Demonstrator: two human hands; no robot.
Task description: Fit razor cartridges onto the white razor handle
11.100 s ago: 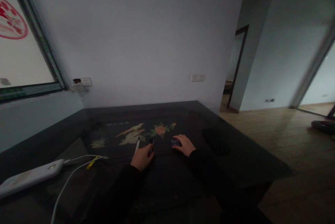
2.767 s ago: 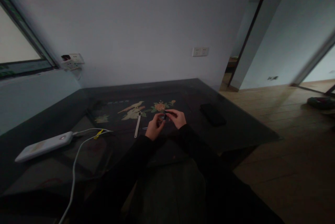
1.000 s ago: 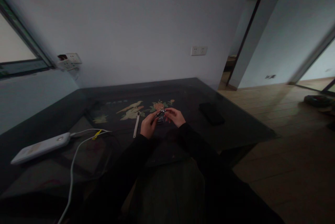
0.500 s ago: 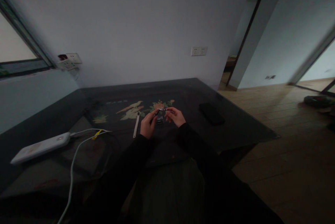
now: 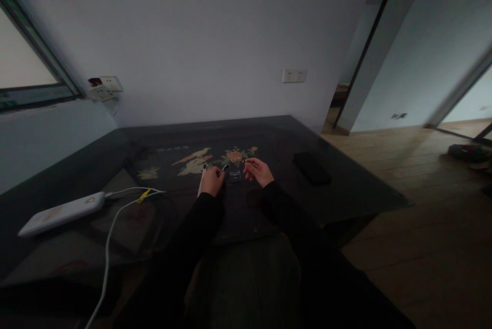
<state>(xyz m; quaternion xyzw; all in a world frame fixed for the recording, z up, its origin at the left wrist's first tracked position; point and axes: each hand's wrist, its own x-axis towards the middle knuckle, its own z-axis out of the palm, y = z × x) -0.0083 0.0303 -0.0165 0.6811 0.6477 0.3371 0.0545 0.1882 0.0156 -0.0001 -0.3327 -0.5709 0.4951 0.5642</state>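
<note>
My left hand (image 5: 212, 181) is closed on a small dark piece with a silvery curved end (image 5: 225, 167), whose kind I cannot make out. Across from it, my right hand (image 5: 258, 171) pinches a tiny dark bit (image 5: 243, 161) between thumb and fingertips, too small to name. The two hands are apart. On the dark tabletop between them lies a small shiny, patterned block (image 5: 234, 176), touched by neither hand. A slim white strip (image 5: 201, 179) with a dark tip lies partly hidden behind my left hand.
To the right a black phone-like slab (image 5: 311, 168) lies on the table (image 5: 357, 190). A long white device (image 5: 63, 213) with a white cable (image 5: 107, 247) and yellow tag (image 5: 143, 196) is at left. A wall with sockets (image 5: 294, 76) stands behind.
My left hand has moved left, away from my right hand, with its silvery-ended piece, and now covers part of the white strip. My right hand has stayed nearly where it was.
</note>
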